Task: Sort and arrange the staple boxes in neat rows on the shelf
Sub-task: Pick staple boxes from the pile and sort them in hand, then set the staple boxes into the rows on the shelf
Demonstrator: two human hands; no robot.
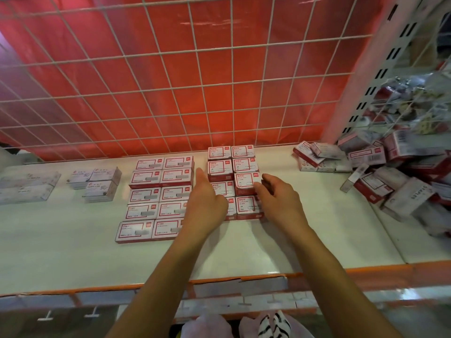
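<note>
Boxes (245, 164) part hidden under left hand (206, 203), right hand (280, 200); pile (400, 176) cropped right.

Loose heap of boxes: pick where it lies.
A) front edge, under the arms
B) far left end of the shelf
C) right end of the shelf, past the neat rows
C: the loose heap sprawls at the right end of the shelf, to the right of the neat rows.

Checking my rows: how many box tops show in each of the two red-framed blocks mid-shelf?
Wide boxes, left block: 10
Small square boxes, right block: 8
Total: 18
</note>
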